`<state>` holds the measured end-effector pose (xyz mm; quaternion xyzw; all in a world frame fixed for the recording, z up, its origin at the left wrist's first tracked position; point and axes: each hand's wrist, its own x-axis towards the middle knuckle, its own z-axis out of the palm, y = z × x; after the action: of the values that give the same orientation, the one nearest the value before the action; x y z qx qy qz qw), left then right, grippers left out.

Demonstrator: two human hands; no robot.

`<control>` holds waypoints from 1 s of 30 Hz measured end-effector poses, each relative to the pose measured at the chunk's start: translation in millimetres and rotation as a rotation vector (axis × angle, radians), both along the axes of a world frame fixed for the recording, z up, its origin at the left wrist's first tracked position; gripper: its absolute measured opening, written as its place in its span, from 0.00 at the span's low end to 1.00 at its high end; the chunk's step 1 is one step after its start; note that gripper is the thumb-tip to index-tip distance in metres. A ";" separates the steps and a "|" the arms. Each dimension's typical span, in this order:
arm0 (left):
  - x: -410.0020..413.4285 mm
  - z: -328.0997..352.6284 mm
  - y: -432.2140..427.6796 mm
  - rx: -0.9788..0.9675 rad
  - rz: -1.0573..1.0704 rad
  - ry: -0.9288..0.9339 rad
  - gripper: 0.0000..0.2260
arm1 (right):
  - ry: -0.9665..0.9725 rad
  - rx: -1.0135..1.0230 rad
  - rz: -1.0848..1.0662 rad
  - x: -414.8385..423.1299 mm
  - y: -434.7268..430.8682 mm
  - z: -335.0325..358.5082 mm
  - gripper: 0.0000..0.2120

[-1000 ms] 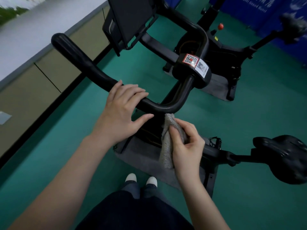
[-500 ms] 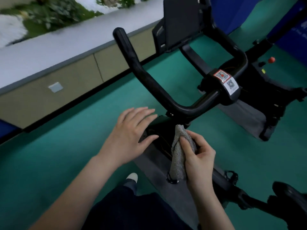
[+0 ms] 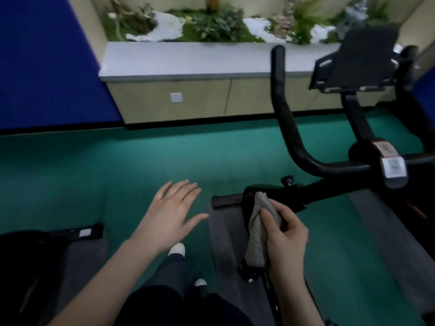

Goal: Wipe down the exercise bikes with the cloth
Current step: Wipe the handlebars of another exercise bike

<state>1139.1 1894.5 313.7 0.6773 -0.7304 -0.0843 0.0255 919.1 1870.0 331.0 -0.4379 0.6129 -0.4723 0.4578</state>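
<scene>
Right hand holds the cloth — left hand spread, empty.

L hand: fingers straight and spread, palm down, in the air over the teal-green floor; holds nothing.
R hand: curled round a bunched grey terry cloth, thumb across its front; cloth ends stick out above and below the fist.
Bike: black exercise bike w/ curved black handlebar at R, black tablet holder up top, red and white stickers on the stem.
Cloth vs bike: just in front of the lower frame; contact unclear, pic blurred.
Under bike: dark grey floor mat.
Far L: part of a 2nd black bike on its own mat.
Bkgd: grey-topped beige ledge w/ green plants behind; blue wall panel at L.
Feet: white shoes between the mats.
</scene>
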 end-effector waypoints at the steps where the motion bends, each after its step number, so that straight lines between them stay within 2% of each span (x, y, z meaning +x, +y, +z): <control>1: 9.3 -0.2 9.5 -0.004 0.053 -0.018 0.33 | 0.001 0.007 0.056 8.6 -0.3 -1.8 0.09; 5: 50.8 1.0 54.7 -0.003 0.273 -0.051 0.35 | -0.016 0.026 0.258 52.1 -0.5 -5.2 0.08; 11: 103.5 3.7 133.6 -0.018 0.581 0.003 0.33 | -0.015 0.003 0.523 116.9 13.1 -3.0 0.08; 15: 135.1 4.3 189.1 -0.042 0.749 0.044 0.37 | -0.003 -0.007 0.660 163.4 37.4 -2.6 0.08; 22: 188.3 -2.5 303.2 -0.043 0.919 0.132 0.41 | 0.038 -0.073 0.875 267.4 123.8 3.6 0.09; 26: 214.2 -13.1 372.2 -0.039 1.015 0.206 0.46 | 0.077 -0.094 1.015 321.3 185.3 5.7 0.10; 30: 235.0 -22.1 435.9 -0.037 1.107 0.231 0.45 | 0.091 -0.094 1.123 363.9 242.6 0.9 0.12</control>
<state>1374.2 2330.4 291.6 0.9451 -0.2603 -0.1191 0.1576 1283.0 2112.5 331.9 -0.7366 0.2833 -0.1634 0.5920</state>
